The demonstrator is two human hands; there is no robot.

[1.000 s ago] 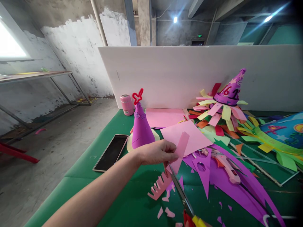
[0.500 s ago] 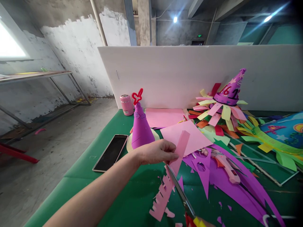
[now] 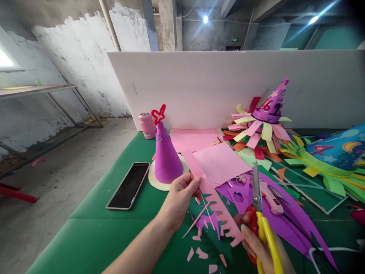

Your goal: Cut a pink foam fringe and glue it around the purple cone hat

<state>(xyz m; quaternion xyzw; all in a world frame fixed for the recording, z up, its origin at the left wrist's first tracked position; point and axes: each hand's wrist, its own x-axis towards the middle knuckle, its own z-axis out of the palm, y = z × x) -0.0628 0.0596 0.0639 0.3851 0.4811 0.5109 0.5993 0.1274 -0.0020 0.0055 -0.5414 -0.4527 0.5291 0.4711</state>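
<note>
- You have lifted the scissors (image 3: 257,196) off the pink strip (image 3: 219,207); half a second ago their blades lay against it, close by your left hand (image 3: 181,196). They now point upward in front of your right hand (image 3: 254,243), so the cutting appears to have paused.
- The strip has swung too: it slopes from beyond your left fingertips down toward your right hand, its notched edge facing you.
- Your left thumb and fingers are pinched together on the strip's plain part.
- Your right hand is closed around the red and yellow handles. Its fingertips meet or nearly meet the strip's lower end; you can't tell here whether they grip it.
- Thin pink slivers (image 3: 196,221) cross just below your left fingertips, and loose pink scraps (image 3: 202,254) lie nearer you on the tabletop (image 3: 91,236), between your hands.
- The purple cone hat (image 3: 168,163) stands just beyond your left hand, the phone (image 3: 128,186) lies left of it, and a pink sheet (image 3: 225,161) lies beyond both hands.
</note>
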